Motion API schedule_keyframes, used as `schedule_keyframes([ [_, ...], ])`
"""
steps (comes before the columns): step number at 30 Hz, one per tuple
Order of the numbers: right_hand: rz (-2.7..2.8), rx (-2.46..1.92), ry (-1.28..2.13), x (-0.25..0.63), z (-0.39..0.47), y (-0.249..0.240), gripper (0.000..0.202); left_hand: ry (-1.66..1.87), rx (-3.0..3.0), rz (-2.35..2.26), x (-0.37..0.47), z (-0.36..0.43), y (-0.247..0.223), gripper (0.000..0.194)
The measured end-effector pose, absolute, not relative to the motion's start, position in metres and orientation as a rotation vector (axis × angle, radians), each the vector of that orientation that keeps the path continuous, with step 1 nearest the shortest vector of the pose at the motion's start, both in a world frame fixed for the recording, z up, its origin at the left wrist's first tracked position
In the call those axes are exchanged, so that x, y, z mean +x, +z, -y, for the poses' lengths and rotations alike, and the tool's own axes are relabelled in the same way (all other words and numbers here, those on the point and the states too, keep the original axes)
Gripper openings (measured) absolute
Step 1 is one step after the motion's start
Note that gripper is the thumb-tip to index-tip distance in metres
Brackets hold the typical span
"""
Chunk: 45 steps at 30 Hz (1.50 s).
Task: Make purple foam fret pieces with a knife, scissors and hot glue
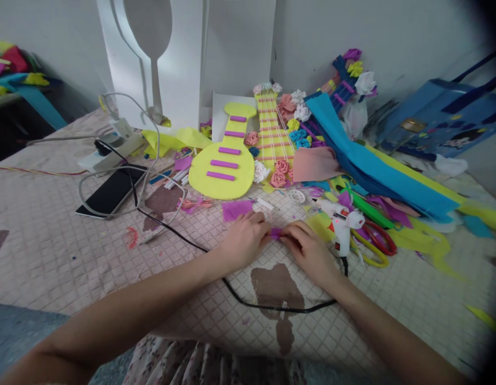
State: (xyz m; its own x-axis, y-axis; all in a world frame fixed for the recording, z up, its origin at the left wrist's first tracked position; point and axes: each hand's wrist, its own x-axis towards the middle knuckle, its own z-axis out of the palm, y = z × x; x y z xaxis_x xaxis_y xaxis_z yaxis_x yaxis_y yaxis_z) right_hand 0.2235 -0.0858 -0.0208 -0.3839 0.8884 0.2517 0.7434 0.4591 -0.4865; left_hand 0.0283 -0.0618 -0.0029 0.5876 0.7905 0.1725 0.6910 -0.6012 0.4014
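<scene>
Between my two hands is a small purple paper strip [275, 233], low over the tabletop. My left hand [248, 238] has its fingers closed on the strip's left end. On the right end, the fingers of my right hand [310, 248] are pinched; the fingers cover most of the strip. A flat purple paper piece [236, 210] lies just beyond my left hand. Behind it rests a yellow guitar-shaped cutout [221, 168] with several purple bars across it. Beside my right hand stands a white glue gun [341, 222] with a red light showing.
A black cord [267, 307] loops across the table in front of my hands. To the left lie a phone [111, 190] and a power strip [111, 152] with cables. Scissors [376, 240], blue crepe paper [376, 160] and a decorated yellow guitar [272, 128] are at the right and back.
</scene>
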Motion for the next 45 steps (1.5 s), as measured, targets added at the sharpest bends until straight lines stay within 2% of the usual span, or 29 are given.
schedule_keyframes([
  [16, 2.213, -1.405, 0.395, 0.22, 0.079, -0.02, 0.011, 0.511, 2.441, -1.276, 0.032, 0.059, -0.004, 0.013],
  [21, 2.016, -1.368, 0.425, 0.228, 0.094, -0.005, 0.01, 0.474, 2.423, -1.275, 0.032, 0.059, -0.002, 0.014],
  [27, 1.578, -1.544, 0.041, 0.271, 0.147, -0.002, 0.005, 0.504, 2.444, -1.268, 0.031, 0.06, -0.003, 0.013],
  [29, 1.346, -1.645, 0.029, 0.288, 0.15, -0.009, 0.02, 0.518, 2.448, -1.262, 0.031, 0.061, -0.004, 0.013],
  [32, 1.394, -1.762, 0.237, 0.305, 0.133, -0.017, 0.044, 0.525, 2.452, -1.257, 0.031, 0.062, -0.004, 0.013],
  [36, 1.6, -1.903, 0.278, 0.308, 0.104, -0.016, 0.041, 0.521, 2.452, -1.25, 0.031, 0.062, -0.004, 0.011],
  [40, 1.395, -1.751, 0.176, 0.303, 0.104, -0.011, 0.048, 0.505, 2.434, -1.276, 0.03, 0.06, -0.003, 0.013],
  [43, 1.336, -1.525, -0.084, 0.29, 0.12, -0.003, 0.031, 0.504, 2.43, -1.281, 0.031, 0.059, -0.003, 0.014],
  [45, 1.605, -1.412, -0.194, 0.275, 0.126, 0.003, 0.016, 0.514, 2.43, -1.274, 0.032, 0.058, -0.003, 0.014],
])
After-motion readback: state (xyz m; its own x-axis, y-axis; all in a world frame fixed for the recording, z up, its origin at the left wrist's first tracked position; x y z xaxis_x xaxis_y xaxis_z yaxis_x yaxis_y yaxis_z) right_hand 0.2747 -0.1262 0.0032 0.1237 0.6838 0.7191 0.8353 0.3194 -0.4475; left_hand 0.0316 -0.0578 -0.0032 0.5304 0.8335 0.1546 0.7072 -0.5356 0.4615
